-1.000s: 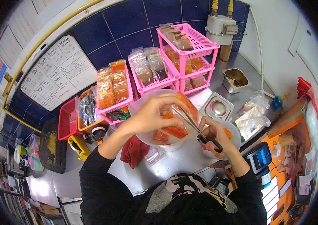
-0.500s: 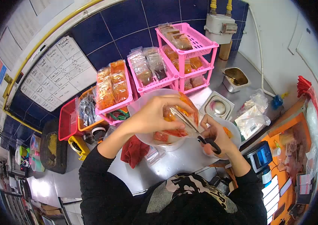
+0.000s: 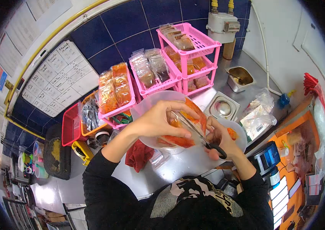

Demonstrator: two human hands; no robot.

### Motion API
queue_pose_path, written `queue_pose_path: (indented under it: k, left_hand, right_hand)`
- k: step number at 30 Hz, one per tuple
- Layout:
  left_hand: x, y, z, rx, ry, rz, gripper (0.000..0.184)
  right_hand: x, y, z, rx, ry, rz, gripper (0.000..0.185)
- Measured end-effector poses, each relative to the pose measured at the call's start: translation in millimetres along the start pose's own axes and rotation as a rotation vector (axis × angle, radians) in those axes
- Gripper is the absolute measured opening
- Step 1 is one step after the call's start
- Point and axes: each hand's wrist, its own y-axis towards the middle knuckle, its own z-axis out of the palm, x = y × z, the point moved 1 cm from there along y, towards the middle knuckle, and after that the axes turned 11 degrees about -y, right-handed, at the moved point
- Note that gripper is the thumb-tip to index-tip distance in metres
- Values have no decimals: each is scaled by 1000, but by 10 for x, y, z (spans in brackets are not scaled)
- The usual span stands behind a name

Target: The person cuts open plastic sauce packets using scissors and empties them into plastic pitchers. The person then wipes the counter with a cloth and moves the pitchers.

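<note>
Over a translucent white tub (image 3: 147, 140), my left hand (image 3: 162, 117) grips a clear plastic bag (image 3: 197, 111) smeared with orange-red sauce. My right hand (image 3: 223, 138) is closed around scissors (image 3: 190, 125) with black handles. The metal blades point up and left across the bag, towards my left fingers. How far the blades have cut into the plastic cannot be made out. Under my right hand is a second whitish container (image 3: 241, 134) with something orange in it. A dark red cloth (image 3: 138, 155) lies left of the tub.
Behind the tub stand pink baskets (image 3: 177, 78) of filled packets. A steel lid (image 3: 223, 106) and a steel pan (image 3: 241, 80) are at the back right, near a plastic-wrapped white pack (image 3: 258, 119). Red (image 3: 68, 124) and orange trays sit at the left.
My left hand has shifted slightly, and the bag looks more spread, showing more orange-red film around the blades. The scissors remain in my right hand at nearly the same place.
</note>
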Motion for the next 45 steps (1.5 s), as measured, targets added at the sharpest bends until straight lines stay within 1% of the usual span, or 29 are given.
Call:
queue_pose_path:
  k: [1, 3, 6, 9, 11, 12, 13, 14, 16, 19, 21, 23, 24, 26, 27, 28, 29, 30, 31, 32, 33, 36, 38, 39, 41, 42, 43, 44, 45]
  left_hand:
    - [22, 8, 13, 22, -21, 31, 39]
    - [21, 7, 53, 25, -18, 28, 39]
    - [6, 25, 88, 45, -35, 30, 39]
    - [-54, 72, 144, 82, -45, 42, 39]
    - [-114, 118, 215, 104, -35, 53, 39]
    - [-137, 137, 269, 132, -77, 15, 39]
    - [-154, 158, 321, 161, -118, -22, 39]
    - [-169, 181, 363, 168, -119, -20, 39]
    - [-177, 228, 446, 161, -311, -131, 39]
    - [-155, 329, 594, 185, -375, -86, 41]
    - [-132, 395, 701, 226, -338, -85, 41]
    - [-118, 463, 778, 271, -302, -84, 42]
    - [-112, 496, 812, 297, -305, -63, 41]
    - [-121, 548, 882, 336, -313, -43, 41]
    - [-137, 566, 920, 339, -381, -117, 41]
    - [-140, 576, 954, 340, -450, -193, 40]
    - [-108, 593, 993, 349, -452, -195, 40]
    - [-58, 617, 1037, 362, -389, -114, 40]
    - [-26, 635, 1074, 372, -328, -33, 40]
    - [-12, 649, 1102, 379, -330, -35, 40]
    - [-4, 667, 1123, 393, -361, -40, 40]
    - [-40, 685, 1153, 421, -412, -81, 41]
    - [-16, 689, 1184, 433, -432, -115, 42]
    - [41, 693, 1216, 445, -456, -112, 45]
    - [79, 683, 1240, 455, -478, -107, 48]
    - [78, 677, 1236, 463, -379, -124, 50]
    - [78, 676, 1231, 469, -279, -142, 52]
    - [70, 682, 1232, 468, -280, -142, 52]
    - [58, 698, 1241, 456, -360, -139, 51]
  right_hand:
    - [-17, 2, 13, 2, -16, -24, 69]
    - [-30, -27, 20, 3, -31, -48, 69]
    - [-4, -102, -12, -45, -9, 5, 78]
    - [69, -171, 17, -6, -39, 11, 74]
    - [89, -236, 71, -70, 21, -16, 75]
    - [89, -266, 91, -93, 41, -26, 75]
    - [89, -297, 99, -118, 83, -81, 75]
    - [95, -329, 104, -137, 103, -110, 75]
    - [116, -397, 116, -192, 124, -192, 77]
    - [-5, -554, 43, -263, 116, -251, 79]
    - [29, -648, 57, -299, 109, -257, 81]
    - [257, -715, 183, -393, 157, -183, 89]
    - [189, -763, 160, -409, 158, -188, 89]
    - [6, -862, 102, -396, 204, -304, 90]
    - [47, -903, 111, -408, 204, -307, 90]
    - [122, -942, 136, -405, 200, -256, 89]
    - [157, -971, 153, -400, 197, -204, 88]
    - [137, -985, 153, -408, 197, -205, 88]
    - [90, -994, 144, -464, 232, -192, 87]
    - [41, -1004, 132, -520, 266, -178, 87]
    - [-10, -1021, 111, -527, 266, -180, 87]
    - [-89, -1078, 94, -543, 425, -89, 92]
    - [-7, -1084, 154, -497, 181, -261, 94]
    - [-7, -1080, 155, -500, 180, -262, 94]
    - [-60, -1070, 131, -666, 592, -62, 92]
    - [-100, -1055, 105, -664, 590, -63, 92]
    - [-140, -1042, 64, -616, 410, -238, 90]
    - [-130, -1059, 52, -587, 317, -320, 88]
    - [-121, -1076, 41, -562, 229, -405, 87]
